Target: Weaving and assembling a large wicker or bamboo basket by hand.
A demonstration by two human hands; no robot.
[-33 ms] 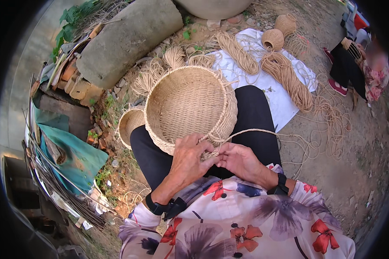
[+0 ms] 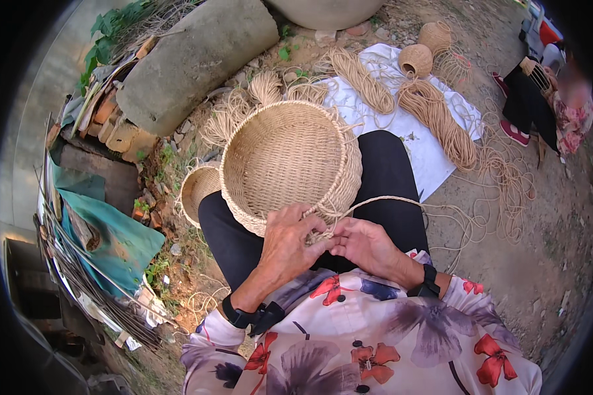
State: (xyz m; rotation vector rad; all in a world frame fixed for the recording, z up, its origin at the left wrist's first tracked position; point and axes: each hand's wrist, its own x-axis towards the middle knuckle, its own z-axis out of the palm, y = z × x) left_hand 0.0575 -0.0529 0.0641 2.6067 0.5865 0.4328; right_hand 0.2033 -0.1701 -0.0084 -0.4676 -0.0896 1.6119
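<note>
A round woven basket [image 2: 283, 164] of tan cord rests tilted on my lap, its open mouth facing up. My left hand [image 2: 288, 242] is closed over the near rim, thumb and fingers pressed on the braided edge. Close beside it, my right hand [image 2: 367, 247] pinches at the cord by that rim; the exact strand between the fingertips is partly hidden. A long cord [image 2: 398, 199] leads from the rim across my right thigh to the ground. Short cord ends stick out from the basket's right edge.
A smaller woven basket [image 2: 201, 191] stands left of my knee. Cord bundles [image 2: 435, 122] lie on a white cloth [image 2: 435, 178], with small round woven pieces [image 2: 416, 60] beyond. Loose cord [image 2: 504, 184] tangles on the right. A concrete pipe [image 2: 197, 62] lies far left; another person [image 2: 540, 99] sits far right.
</note>
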